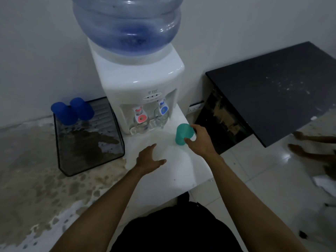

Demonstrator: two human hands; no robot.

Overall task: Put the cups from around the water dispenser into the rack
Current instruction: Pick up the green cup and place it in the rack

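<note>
There is a single view, from a wide-angle camera worn on the person's head, looking forward and steeply down. It stands close to the front edge of the white counter (pixel 163 179); both bare forearms enter from the bottom of the picture and reach away from the lens. The water dispenser (pixel 143 84) sits straight ahead near the centre, against the back wall, its bottle (pixel 127 22) cut off by the top edge. The rack (pixel 87 142) lies to the left of the dispenser, a dark tabletop (pixel 281 91) to the right, tiled floor at lower right. Straight lines bow toward the picture's edges. No second view shares the scene
</note>
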